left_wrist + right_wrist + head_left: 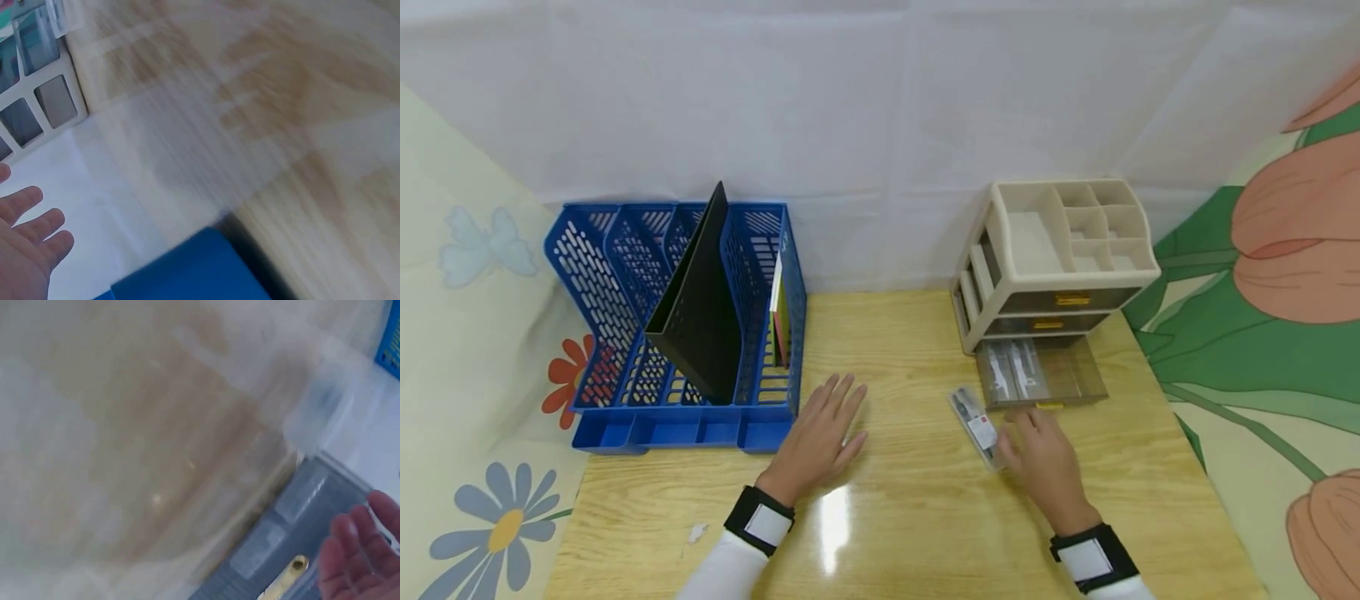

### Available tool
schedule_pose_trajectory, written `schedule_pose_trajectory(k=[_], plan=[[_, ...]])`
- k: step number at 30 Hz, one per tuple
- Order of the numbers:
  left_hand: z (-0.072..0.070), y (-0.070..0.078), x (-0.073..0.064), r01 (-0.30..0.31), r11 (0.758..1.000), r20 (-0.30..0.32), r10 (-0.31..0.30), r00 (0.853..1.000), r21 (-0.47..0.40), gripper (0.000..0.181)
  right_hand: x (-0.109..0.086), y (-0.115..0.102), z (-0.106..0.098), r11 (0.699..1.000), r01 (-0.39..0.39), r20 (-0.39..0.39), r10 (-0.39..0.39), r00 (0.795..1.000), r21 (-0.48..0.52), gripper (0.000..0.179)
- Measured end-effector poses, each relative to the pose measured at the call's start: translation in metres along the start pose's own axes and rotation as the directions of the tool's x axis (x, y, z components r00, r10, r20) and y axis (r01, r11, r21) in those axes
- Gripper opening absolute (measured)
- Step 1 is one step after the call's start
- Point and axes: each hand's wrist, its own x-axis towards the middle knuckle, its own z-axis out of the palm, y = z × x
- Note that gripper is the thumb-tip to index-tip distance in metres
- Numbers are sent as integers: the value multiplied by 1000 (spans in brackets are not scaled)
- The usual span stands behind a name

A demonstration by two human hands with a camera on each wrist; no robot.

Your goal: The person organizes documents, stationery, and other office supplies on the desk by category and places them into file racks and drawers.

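My left hand (817,439) is spread palm down by the front right corner of the blue file rack (685,421), holding nothing. My right hand (1043,462) hangs near the pulled-out bottom drawer (1075,379) of a cream desk organizer (1030,275). In the right wrist view its relaxed fingers (362,534) are beside the drawer's gold handle (287,578); nothing shows in them. Just left of this hand, a slim clear case (976,425) with a white label and a dark item inside lies on the table. Clear packets with white contents (1015,371) fill the drawer's left part.
A black folder (707,308) leans in the rack, and thin booklets (779,321) stand in its right slot. Two upper drawers (1063,300) of the organizer are in. A small white scrap (697,532) lies at the table's front left. White cloth (880,150) hangs behind.
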Motion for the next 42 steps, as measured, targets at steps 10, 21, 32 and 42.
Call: schedule_pose_trajectory(k=[10,21,32,42], plan=[[7,10,14,34,999,15,-33,999,-41,65,-12,-24,20,991,-133,188,127,974,24,53],[12,22,20,55,998,0,-55,998,-42,62,-9,-40,23,987,-110,199,86,976,114,49],[8,36,32,19,998,4,-18,1000,-60,65,11,-46,-9,980,-71,68,59,996,186,51],[1,47,43,8,999,3,-8,1000,-39,66,28,-14,-47,996,-70,-27,72,997,61,41]])
